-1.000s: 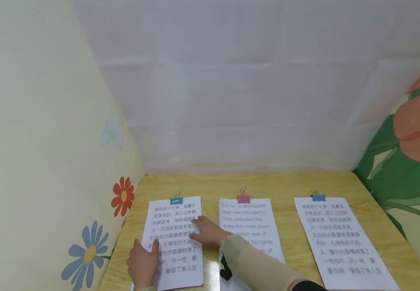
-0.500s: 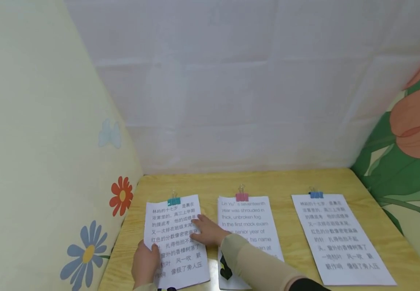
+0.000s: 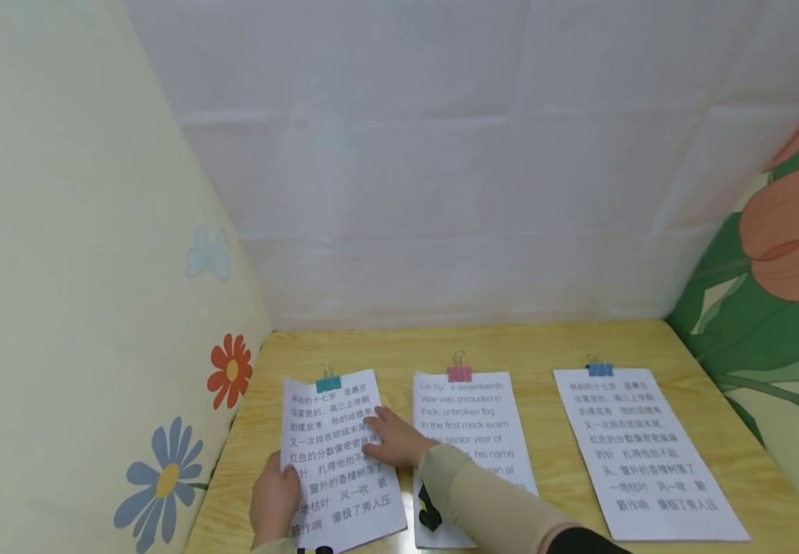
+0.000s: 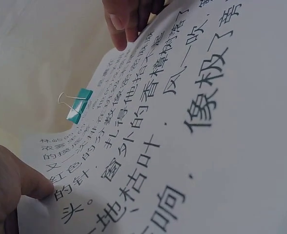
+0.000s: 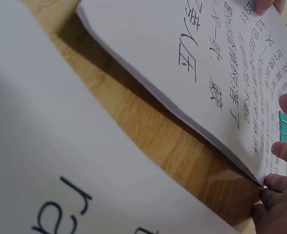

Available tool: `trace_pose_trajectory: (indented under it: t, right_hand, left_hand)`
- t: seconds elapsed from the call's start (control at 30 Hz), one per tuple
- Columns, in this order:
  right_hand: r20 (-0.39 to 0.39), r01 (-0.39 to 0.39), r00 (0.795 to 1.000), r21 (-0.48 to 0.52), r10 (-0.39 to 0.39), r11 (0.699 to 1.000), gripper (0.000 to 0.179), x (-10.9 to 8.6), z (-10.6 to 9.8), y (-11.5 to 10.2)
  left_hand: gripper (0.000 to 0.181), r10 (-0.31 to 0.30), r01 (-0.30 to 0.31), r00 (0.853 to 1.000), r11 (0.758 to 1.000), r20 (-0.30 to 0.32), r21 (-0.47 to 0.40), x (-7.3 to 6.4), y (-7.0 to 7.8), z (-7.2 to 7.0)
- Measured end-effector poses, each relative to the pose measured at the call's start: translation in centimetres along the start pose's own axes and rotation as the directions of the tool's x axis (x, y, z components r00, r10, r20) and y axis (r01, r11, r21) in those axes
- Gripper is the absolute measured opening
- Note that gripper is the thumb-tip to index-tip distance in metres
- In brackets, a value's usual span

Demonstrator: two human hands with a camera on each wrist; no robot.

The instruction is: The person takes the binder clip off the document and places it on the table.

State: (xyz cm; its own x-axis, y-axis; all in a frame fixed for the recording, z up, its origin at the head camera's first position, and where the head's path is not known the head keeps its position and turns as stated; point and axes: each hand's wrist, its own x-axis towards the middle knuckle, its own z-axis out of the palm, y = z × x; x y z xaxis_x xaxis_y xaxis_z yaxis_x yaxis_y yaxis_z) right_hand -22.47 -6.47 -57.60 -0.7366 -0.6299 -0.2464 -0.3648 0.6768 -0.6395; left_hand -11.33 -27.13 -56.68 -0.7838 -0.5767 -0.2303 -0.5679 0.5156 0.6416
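Left hand [image 3: 275, 498] grasping a teal-clipped paper stack [image 3: 346, 496] at the left of the worktop [image 3: 538, 346]
The thumb presses on top at the left edge, the sheets bowing; the right hand [image 3: 396, 438] has its fingertips at the right edge, whether pinching I cannot tell. Just right lies a pink-clipped stack [image 3: 469, 419], partly under the right sleeve [image 3: 489, 500]; well apart, a blue-clipped stack [image 3: 649, 462]. Behind hangs a creased white backdrop [image 3: 441, 169].

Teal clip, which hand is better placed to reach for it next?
Probably the right hand: it touches the paper stack nearer the teal clip, while the left hand grips the left edge lower down.
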Motion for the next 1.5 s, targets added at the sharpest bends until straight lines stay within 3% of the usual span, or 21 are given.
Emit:
trace_pose_trajectory:
  t: [0.17,0.4,0.67,0.83,1.13,1.5]
  right_hand:
    - [0.000,0.008,1.000,-0.008,-0.008,1.000,0.067,-0.2,-0.1,0.1]
    - [-0.017,-0.019,1.000,-0.011,0.019,1.000,0.065,-0.5,-1.8,-0.4]
    - [-0.073,0.040,0.997,-0.002,-0.040,0.999,0.063,-0.5,-3.0,-0.7]
    - [-0.118,0.081,0.990,-0.005,-0.081,0.997,0.061,-0.5,-3.7,-0.9]
    - [-0.165,0.073,0.984,0.071,-0.061,0.995,0.068,-0.8,-4.8,-1.2]
    - [-0.246,0.083,0.969,0.199,-0.033,0.976,0.068,-1.1,-5.5,-1.7]
  left_hand:
    - [0.043,-0.002,0.001,1.000,0.998,-0.011,-0.056,-0.4,0.0,0.1]
    - [0.046,0.046,-0.043,0.999,0.985,0.013,-0.165,-0.7,0.2,-0.4]
    - [0.047,0.007,0.001,0.999,0.986,0.050,-0.167,-1.1,-0.1,-1.4]
    - [0.048,0.029,-0.017,0.997,0.986,0.068,-0.166,-1.7,-0.5,-1.9]
    - [0.047,0.088,-0.074,0.991,0.987,0.096,-0.142,-2.4,-0.1,-2.5]
    - [0.048,0.118,-0.086,0.968,0.985,0.222,-0.149,-3.3,0.4,-2.2]
